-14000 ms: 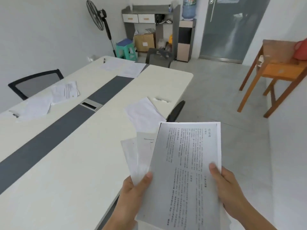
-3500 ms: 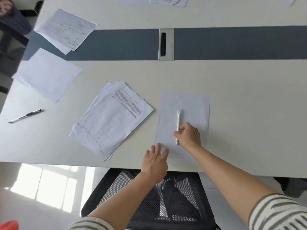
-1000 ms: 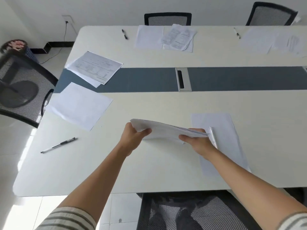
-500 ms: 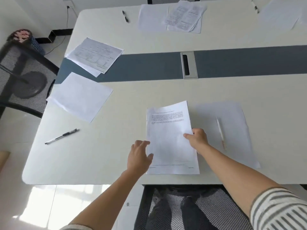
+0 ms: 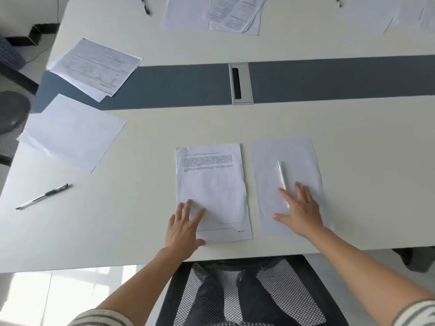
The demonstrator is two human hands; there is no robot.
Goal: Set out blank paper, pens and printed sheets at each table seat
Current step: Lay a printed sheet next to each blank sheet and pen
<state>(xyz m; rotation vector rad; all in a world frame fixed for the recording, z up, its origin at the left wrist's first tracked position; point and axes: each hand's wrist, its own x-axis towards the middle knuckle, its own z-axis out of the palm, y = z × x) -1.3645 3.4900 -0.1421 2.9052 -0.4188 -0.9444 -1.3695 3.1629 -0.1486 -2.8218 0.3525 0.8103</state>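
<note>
Head view: my left hand lies flat, fingers spread, on the printed sheet. Just right of that sheet, my right hand presses open on blank paper, touching the pen, which points away.

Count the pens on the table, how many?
4: white pen on blank sheet by right hand; black-capped pen left; two dark pens, far edge. Others may be hidden.

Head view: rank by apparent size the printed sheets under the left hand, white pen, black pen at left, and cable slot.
1. printed sheets
2. cable slot
3. black pen and white pen: look alike; the right hand hides the white pen's end.
</note>
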